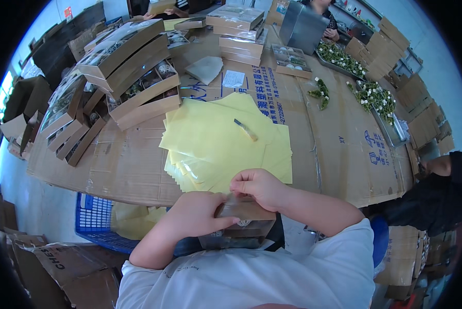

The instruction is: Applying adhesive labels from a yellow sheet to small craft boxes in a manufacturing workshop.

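Observation:
A small brown cardboard box [249,210] rests in my lap, just below the table's near edge. My left hand [202,212] grips its left side, the thumb reaching over the near part where something white and patterned shows. At the box's far edge my right hand [259,188] is closed, with thumb and forefinger pinched together. A thin, see-through strip or film seems to lie between those fingertips, too faint to name. Beyond both hands spreads a fanned pile of yellow sheets [215,129] on the table. On it lies a small brush-like piece [246,130] with a dark end.
Stacked shallow boxes [122,56] with clear covers crowd the table's left, and another stack [238,31] stands farther back. Trays of white-dotted greenery [375,98] sit at the right. A blue basket [91,219] is below left. Other people are at the far side and right.

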`<state>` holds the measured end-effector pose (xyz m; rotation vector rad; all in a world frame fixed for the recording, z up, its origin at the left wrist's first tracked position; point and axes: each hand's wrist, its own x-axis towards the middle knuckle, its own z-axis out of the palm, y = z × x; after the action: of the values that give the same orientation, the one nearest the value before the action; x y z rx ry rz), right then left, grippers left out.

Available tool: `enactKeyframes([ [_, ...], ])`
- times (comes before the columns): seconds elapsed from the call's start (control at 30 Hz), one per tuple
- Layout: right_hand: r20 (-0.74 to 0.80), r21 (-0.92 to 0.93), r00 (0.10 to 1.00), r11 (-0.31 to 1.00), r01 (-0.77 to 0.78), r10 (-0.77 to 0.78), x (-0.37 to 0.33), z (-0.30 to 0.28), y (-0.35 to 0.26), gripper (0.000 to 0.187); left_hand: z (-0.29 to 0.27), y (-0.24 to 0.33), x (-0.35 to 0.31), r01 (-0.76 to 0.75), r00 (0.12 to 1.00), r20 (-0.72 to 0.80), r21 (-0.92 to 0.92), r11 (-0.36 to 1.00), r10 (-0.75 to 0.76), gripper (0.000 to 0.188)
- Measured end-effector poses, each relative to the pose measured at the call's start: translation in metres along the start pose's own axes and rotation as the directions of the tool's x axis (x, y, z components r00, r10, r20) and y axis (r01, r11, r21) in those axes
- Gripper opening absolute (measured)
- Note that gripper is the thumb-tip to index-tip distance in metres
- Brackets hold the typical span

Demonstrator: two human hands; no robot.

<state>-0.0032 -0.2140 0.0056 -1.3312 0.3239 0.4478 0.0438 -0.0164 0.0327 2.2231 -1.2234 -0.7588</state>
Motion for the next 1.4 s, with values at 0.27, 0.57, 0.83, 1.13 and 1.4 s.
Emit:
enactKeyframes([
  [0.27,0.051,-0.031,0.998,0.999,-0.044,0.046,-0.003,-0.008,0.007,0.012,0.004,-0.013,-0.003,-0.095,0.988,-0.128,-0.095,0.991,0.082,0.083],
  [0.57,-0.038,-0.181,0.991,0.974,-0.133,0.128,-0.011,-0.007,0.01,0.012,-0.001,-0.015,0.002,-0.408,0.913,0.015,-0.023,0.913,0.409,0.052],
  [0.83,-0.071,-0.701,0.997,0.712,-0.048,-0.002,-0.019,-0.003,0.005,0.014,-0.001,0.0,0.003,-0.396,0.918,0.069,0.081,0.915,0.391,0.05],
  [1.13,0.098,-0.778,0.952,0.619,-0.108,0.289,-0.015,0.001,0.006,0.02,0.009,-0.011,-0.017,-0.434,0.901,0.007,0.059,0.899,0.434,0.057],
  [1.4,0.402,-0.798,0.914,0.468,0.379,-0.056,-0.017,0.015,-0.016,0.025,0.006,-0.018,-0.026,-0.278,0.951,-0.112,0.11,0.954,0.29,0.045],
])
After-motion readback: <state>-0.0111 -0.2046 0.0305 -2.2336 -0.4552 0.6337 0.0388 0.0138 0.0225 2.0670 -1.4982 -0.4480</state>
